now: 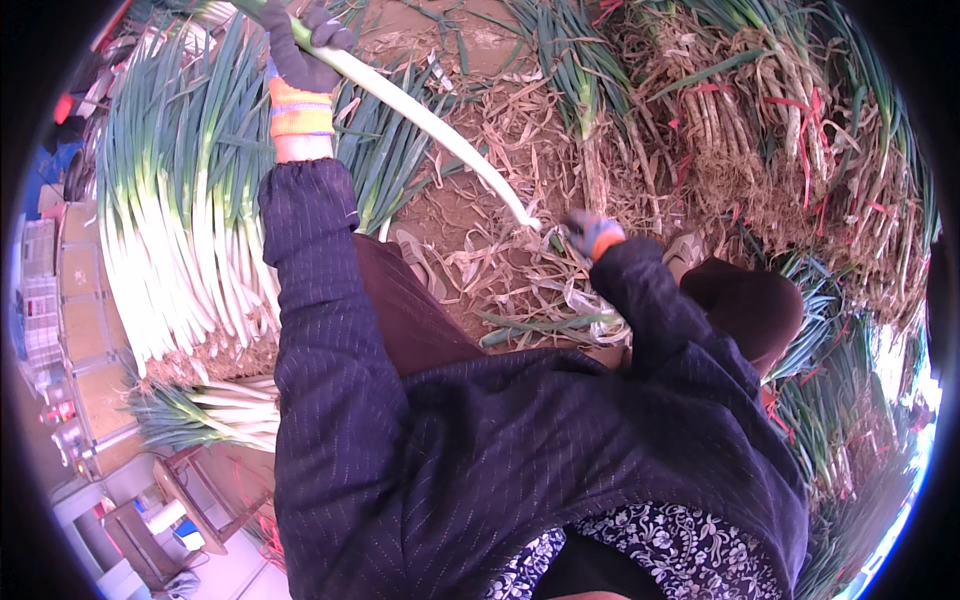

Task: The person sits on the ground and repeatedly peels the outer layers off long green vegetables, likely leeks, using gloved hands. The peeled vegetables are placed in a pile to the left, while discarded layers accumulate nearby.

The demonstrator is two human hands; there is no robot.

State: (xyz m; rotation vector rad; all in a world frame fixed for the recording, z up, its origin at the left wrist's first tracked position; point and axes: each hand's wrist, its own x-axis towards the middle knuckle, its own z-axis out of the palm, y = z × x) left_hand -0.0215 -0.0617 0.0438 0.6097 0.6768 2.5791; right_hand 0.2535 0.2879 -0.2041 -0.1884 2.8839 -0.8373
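Note:
My left hand (304, 49), in a dark-coated work glove with an orange cuff, grips a long scallion (427, 124) near its green top. The stalk's white shaft slants down to the right, its root end close to my right hand (592, 232). That hand wears a matching glove and is blurred by motion. A small gap shows between its fingers and the stalk tip; whether it holds anything cannot be made out. Dry peeled skins and leaves (480, 255) litter the soil between my feet.
To the left lies a large pile of clean white-stemmed scallions (187, 217). Unpeeled scallion bundles (750, 120), rooty and tied with red ribbon, line the right. Behind the left pile are cardboard boxes (82, 270) and a wooden stool (202, 495).

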